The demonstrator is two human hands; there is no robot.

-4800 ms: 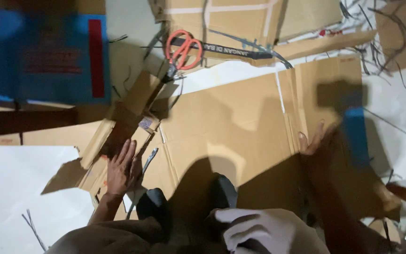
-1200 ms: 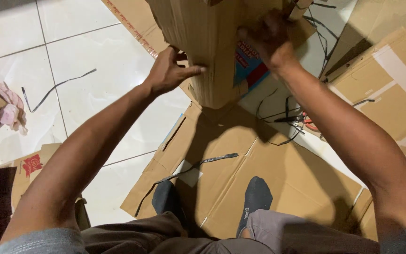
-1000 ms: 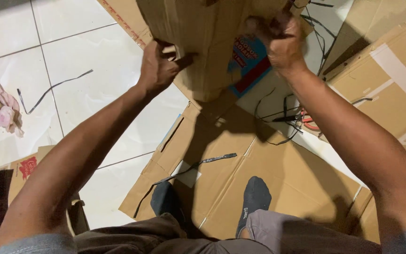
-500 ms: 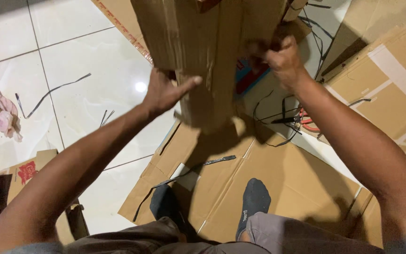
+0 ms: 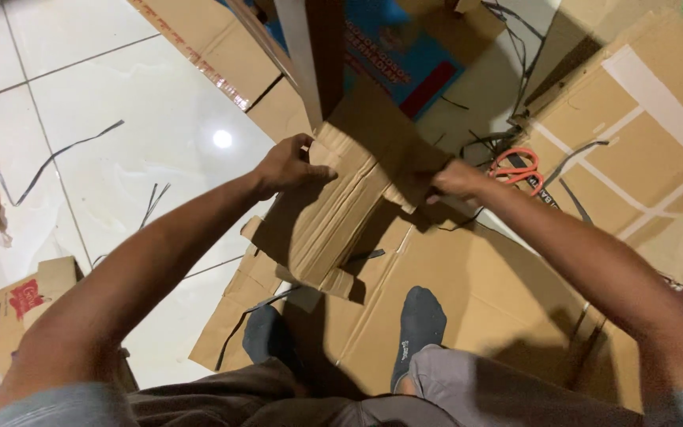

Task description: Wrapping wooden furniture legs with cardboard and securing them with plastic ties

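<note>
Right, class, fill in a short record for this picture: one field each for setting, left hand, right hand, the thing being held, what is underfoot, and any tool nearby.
setting: white tiled floor strewn with flattened cardboard and dark plastic straps
left hand: grips the left edge of the folded cardboard piece
right hand: grips its right edge
held thing: creased brown cardboard, raised above the floor
underfoot: flat cardboard sheet, with two dark-socked feet on it
tool nearby: orange-handled scissors, lying beyond the right hand, untouched

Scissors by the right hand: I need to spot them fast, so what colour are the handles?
Orange-red handles on the scissors, clearest in the head view.
</note>
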